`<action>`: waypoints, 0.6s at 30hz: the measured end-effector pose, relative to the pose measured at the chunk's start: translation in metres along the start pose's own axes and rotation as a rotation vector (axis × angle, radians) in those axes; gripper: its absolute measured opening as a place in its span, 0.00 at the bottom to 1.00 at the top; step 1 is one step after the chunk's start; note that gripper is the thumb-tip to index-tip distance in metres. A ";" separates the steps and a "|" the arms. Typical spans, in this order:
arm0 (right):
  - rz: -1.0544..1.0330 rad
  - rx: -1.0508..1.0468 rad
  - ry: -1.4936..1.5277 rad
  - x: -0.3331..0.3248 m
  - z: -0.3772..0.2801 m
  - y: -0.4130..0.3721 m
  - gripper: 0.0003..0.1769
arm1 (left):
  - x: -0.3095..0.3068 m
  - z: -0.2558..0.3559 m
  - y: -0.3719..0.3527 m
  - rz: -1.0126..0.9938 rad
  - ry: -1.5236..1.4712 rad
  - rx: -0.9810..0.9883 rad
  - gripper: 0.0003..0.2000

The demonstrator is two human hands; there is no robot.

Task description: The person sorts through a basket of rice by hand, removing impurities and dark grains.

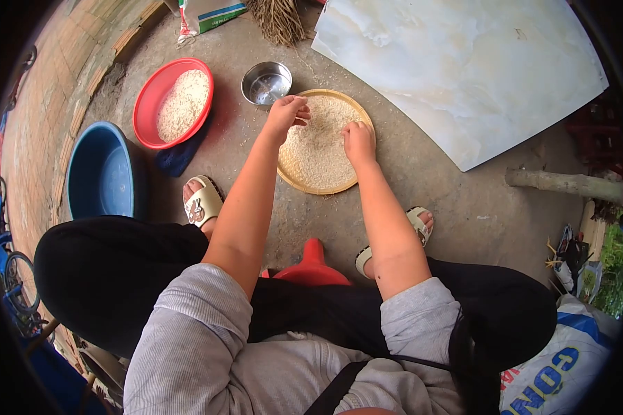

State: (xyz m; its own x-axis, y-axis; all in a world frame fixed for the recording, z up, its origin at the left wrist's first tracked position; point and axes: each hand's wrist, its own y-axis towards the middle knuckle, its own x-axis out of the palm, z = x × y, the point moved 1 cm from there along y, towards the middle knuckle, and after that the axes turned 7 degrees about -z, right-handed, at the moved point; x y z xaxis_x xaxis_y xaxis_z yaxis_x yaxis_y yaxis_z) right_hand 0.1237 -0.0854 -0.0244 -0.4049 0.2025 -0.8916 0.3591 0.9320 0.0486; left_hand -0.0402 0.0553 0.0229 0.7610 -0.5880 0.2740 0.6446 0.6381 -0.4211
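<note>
A round woven winnowing tray [289, 181] lies on the ground in front of me, covered with pale grain [318, 155] that looks like rice. Over the tray's left side is my left hand [289, 117], its fingers curled inward. My right hand [358, 143] is at the tray's right side, low over the grain, with fingertips pinched together. Whatever either hand holds is too small or hidden to make out. Just beyond my left hand, a steel bowl [266, 84] stands close to the tray's rim.
Left of the tray are a red basin [145, 111] holding pale grain and a blue basin [100, 173]. A large marbled sheet [464, 62] lies at the upper right, near a wooden pole [564, 183]. A straw broom [277, 19] and a printed sack [211, 14] are at the top.
</note>
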 end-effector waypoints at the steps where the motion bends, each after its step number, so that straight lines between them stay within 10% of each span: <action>1: -0.001 -0.001 0.001 0.001 0.001 0.000 0.03 | 0.000 0.000 0.000 -0.014 -0.009 -0.001 0.08; 18: 0.116 -0.114 0.095 -0.011 0.002 -0.017 0.04 | 0.051 -0.043 0.017 -0.001 0.961 0.313 0.08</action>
State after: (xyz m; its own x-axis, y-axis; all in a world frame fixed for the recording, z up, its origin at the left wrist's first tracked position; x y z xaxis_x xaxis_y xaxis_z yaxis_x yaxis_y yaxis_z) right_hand 0.1241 -0.1041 -0.0168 -0.4459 0.3335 -0.8306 0.3127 0.9276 0.2045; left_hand 0.0062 0.0153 -0.0073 0.4678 -0.6522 -0.5966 0.7407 0.6575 -0.1381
